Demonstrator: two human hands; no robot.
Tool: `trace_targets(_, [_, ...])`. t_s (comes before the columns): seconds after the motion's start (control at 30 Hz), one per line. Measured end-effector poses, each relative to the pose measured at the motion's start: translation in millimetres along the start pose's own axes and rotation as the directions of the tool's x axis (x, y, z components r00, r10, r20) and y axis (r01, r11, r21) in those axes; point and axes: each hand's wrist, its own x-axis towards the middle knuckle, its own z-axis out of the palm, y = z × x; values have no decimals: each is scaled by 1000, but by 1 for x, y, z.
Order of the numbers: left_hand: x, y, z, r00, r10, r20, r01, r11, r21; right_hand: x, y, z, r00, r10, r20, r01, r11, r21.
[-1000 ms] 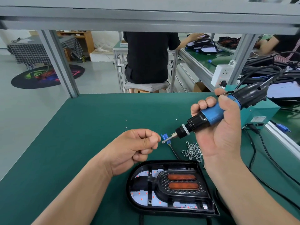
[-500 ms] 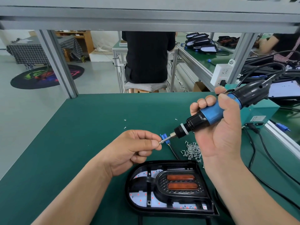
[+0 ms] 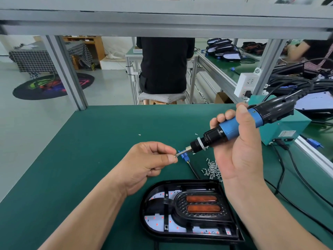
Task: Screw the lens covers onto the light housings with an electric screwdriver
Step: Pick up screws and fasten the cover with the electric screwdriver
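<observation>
My right hand [image 3: 239, 150] grips a blue and black electric screwdriver [image 3: 234, 129], held above the green mat with its bit pointing down-left. My left hand [image 3: 149, 165] pinches a small screw [image 3: 175, 155] between thumb and forefinger, right at the bit's tip. Below both hands lies a black light housing [image 3: 189, 212] with two orange lenses and a white board dotted with red LEDs. A heap of small silver screws [image 3: 212, 169] lies on the mat just above the housing, partly hidden by my right hand.
A teal power box [image 3: 281, 130] stands at the right with black cables running across the green mat [image 3: 90, 141]. A blue connector [image 3: 184, 156] with a cable lies behind the bit. A person in black sits at the bench beyond. An aluminium frame bar crosses overhead.
The screwdriver's tip and my left hand's fingertips have closed the small gap between them; the screw now meets the bit. The housing has not moved.
</observation>
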Motion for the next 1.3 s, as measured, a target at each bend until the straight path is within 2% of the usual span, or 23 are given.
trace_targets(0.2, [2,-1,-4,1000,1,-21,0,999,52,-1,6,-2,991,13,-135,-15,1000,-15])
trace_targets(0.4, [2,-1,-4,1000,-18,21,18,999,29,1,7,-4,976,43,-214,-38,999,23])
trace_targets(0.5, [0,0,-5,998,-23,64,20,999,38,2,6,-6,970,56,-235,-47,998,42])
trace_targets(0.6, [-1,2,-9,998,-55,39,51,996,75,1,3,-4,973,68,-220,-56,997,59])
trace_targets(0.7, [-3,4,-15,994,-112,15,106,965,242,-2,-3,2,985,96,-145,-84,993,88])
trace_targets(0.9, [-12,12,-16,972,-205,118,99,804,586,-19,-17,20,978,179,110,-187,980,63])
trace_targets(1.1, [-14,15,-14,963,-191,189,24,760,649,-42,-18,36,899,299,321,-296,953,-61])
trace_targets(1.3, [-14,15,-9,968,-149,204,-40,706,707,-58,-4,39,829,355,432,-348,932,-97])
